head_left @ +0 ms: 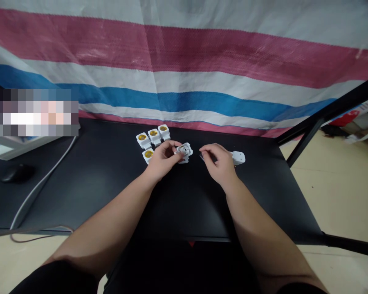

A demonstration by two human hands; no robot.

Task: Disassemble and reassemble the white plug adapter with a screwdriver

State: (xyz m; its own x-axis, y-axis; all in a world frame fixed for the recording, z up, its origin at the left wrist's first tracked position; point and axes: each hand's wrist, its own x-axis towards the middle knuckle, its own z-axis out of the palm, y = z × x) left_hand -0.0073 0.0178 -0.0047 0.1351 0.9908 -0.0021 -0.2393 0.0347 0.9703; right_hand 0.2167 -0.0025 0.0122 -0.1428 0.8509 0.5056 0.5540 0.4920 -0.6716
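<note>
My left hand (163, 158) grips a white plastic housing (185, 150), its open inner side facing up with small fittings in it. To its right, my right hand (219, 163) is closed in a pinch, a short gap away from the housing. A small dark thing seems to show at those fingertips, too small to name. Just behind my left hand stand several white bulb sockets (153, 134) with brass-coloured insides; one socket (148, 155) is partly hidden by that hand. Beyond my right hand lies a white plastic part (238, 157) with small holes, partly covered by the hand.
All of this is on a black table (184, 204). A striped sheet (184, 53) hangs along its back edge. At the left are a black mouse (17, 173), a grey cable (44, 179) and a white box (24, 147). A black metal frame (313, 126) rises at the right.
</note>
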